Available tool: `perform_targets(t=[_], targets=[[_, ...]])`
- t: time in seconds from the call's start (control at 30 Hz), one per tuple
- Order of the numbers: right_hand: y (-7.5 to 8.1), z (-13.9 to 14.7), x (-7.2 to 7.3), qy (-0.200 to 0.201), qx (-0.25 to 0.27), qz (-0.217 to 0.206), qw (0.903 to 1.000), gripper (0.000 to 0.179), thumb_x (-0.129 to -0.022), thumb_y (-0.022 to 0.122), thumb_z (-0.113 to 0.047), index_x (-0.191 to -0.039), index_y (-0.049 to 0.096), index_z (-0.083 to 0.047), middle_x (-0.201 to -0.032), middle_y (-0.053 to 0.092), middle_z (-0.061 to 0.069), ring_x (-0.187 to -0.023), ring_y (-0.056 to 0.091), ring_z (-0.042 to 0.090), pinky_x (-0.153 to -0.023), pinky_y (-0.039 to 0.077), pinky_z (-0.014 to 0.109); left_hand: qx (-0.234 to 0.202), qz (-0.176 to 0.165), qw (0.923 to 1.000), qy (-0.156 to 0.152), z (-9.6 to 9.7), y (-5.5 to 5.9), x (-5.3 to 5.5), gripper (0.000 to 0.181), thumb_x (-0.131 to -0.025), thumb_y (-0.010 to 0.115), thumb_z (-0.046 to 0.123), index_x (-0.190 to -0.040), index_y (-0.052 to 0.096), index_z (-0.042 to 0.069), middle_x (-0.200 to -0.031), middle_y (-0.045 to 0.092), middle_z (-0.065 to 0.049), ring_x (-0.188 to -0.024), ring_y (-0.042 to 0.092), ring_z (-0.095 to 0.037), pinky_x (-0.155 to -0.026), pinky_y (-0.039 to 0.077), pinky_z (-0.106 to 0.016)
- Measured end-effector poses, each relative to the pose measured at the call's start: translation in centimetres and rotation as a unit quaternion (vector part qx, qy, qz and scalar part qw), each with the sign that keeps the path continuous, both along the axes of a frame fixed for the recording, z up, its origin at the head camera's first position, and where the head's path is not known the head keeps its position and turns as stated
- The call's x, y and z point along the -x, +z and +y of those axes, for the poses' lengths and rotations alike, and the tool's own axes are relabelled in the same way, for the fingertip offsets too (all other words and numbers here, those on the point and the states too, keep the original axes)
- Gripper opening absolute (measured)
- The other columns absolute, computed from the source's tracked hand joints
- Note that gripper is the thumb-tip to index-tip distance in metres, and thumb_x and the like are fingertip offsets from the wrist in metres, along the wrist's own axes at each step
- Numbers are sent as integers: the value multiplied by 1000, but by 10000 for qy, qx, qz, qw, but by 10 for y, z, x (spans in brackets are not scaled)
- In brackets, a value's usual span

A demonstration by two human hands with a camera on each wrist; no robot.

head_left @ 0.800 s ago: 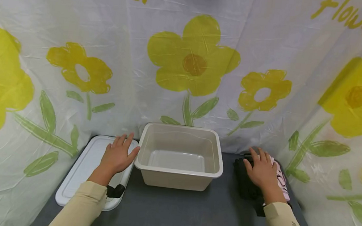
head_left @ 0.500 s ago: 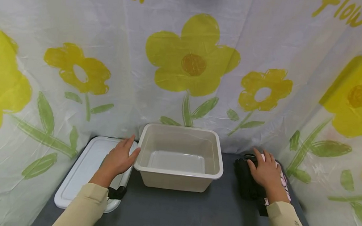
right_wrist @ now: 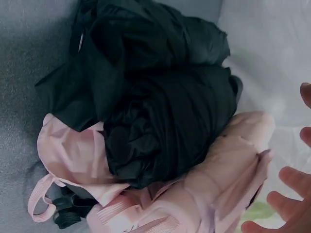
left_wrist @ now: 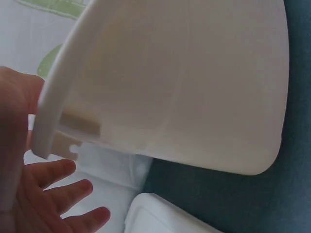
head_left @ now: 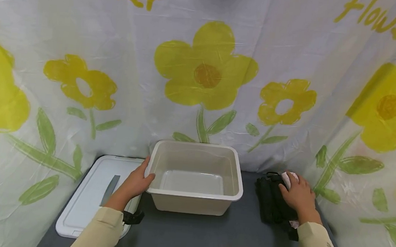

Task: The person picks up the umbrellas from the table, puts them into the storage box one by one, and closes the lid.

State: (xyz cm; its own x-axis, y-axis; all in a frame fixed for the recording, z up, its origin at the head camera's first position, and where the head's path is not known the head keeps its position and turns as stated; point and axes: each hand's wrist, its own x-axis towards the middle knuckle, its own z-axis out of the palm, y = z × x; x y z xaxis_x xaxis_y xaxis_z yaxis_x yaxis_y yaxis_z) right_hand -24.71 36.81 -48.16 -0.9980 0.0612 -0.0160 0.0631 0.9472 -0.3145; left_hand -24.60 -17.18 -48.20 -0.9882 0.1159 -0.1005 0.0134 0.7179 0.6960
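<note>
In the head view my left hand [head_left: 134, 185] is at the left rim of a beige plastic bin [head_left: 191, 204], with the thumb over the rim. The left wrist view shows its other fingers [left_wrist: 70, 196] spread and straight below the bin's rim [left_wrist: 51, 121]. Over on the right, my right hand [head_left: 298, 195] is above a pile of black rolled fabric [head_left: 265, 201] and pink fabric [head_left: 287, 180], partly covering it. In the right wrist view the fingers [right_wrist: 291, 179] are spread beside the pink fabric [right_wrist: 233, 165], with the black rolls [right_wrist: 170, 116] next to it.
A white lid [head_left: 83, 196] with a grey strip lies left of the bin, partly under my left arm. Everything rests on a dark grey tabletop [head_left: 201, 239]. A flower-printed curtain [head_left: 136, 89] surrounds the back and sides.
My left hand has come down to the bin's left rim. My right hand has shifted right and lower over the fabric pile, uncovering more of the black rolls. The head view has tilted slightly.
</note>
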Motion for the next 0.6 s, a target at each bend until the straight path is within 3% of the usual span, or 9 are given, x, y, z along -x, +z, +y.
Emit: perform_targets(t=[0.13,0.27,0.47,0.6], targets=[[-3,8,5,-65,76,-10,9999,67,-96,47,-42,-149,29,-5,-148,21,36,-130,21,60,-92,25,77,-142,-76,9998,125,4,-4,-1,72,-97,41,18,-157,3,11,-154,25,-29,-135,36,-49,-104,34,-62],[-7,15,7,51,59,-158,9998,65,-95,49,-34,-148,28,-2,-145,21,39,-127,24,62,-90,29,77,-498,-147,9983,255,5,-8,-3,72,-95,40,10,-157,3,11,-157,20,-28,-139,29,-48,-108,30,-62],[-8,22,7,101,-20,-509,9987,66,-94,48,-26,-149,23,0,-142,18,45,-120,32,67,-89,34,74,-892,-95,9954,329,9,-11,-4,73,-94,41,7,-157,6,12,-158,21,-24,-140,29,-46,-108,30,-61],[-9,27,9,149,-64,-495,9986,65,-91,51,-20,-147,25,0,-138,22,47,-115,37,67,-87,37,74,-956,-78,9949,326,11,-11,-3,73,-94,42,7,-157,7,12,-158,21,-23,-141,29,-44,-108,30,-61]])
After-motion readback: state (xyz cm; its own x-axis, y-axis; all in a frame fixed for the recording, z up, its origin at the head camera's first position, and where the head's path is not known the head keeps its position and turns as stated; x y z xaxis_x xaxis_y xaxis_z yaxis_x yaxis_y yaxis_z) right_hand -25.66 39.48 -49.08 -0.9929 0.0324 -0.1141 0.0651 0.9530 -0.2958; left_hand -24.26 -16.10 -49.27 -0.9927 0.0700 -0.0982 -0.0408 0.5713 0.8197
